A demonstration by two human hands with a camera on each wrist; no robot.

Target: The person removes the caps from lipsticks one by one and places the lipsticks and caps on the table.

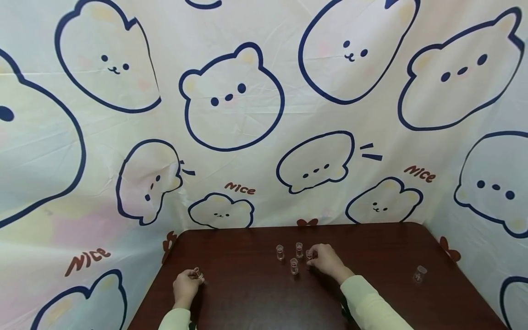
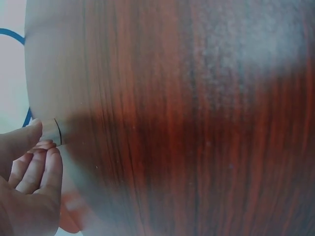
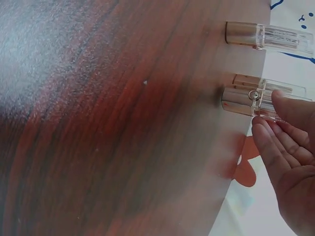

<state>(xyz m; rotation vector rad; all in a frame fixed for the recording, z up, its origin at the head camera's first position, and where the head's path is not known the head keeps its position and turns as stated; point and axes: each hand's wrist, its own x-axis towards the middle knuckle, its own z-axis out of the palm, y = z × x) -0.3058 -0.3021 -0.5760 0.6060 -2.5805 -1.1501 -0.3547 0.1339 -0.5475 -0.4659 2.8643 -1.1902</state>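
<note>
Near the table's left side, my left hand (image 1: 186,288) pinches a small clear cylinder (image 1: 199,273) between thumb and fingertips. In the left wrist view that cylinder (image 2: 51,132) is partly covered by the thumb of the left hand (image 2: 32,182). Farther back, my right hand (image 1: 327,261) pinches the upper part of a clear waisted tube (image 1: 309,255), upright at the table. The right wrist view shows this tube (image 3: 238,101) with a ring at mid-height, beside the right hand (image 3: 293,157). Similar upright tubes stand close by: a left one (image 1: 280,252), a back one (image 1: 299,250) and a front one (image 1: 294,266).
A single clear cylinder (image 1: 420,274) stands apart at the right side of the dark brown wooden table (image 1: 247,298). A pale cloth (image 1: 264,169) printed with bear outlines hangs behind the table and along both its sides.
</note>
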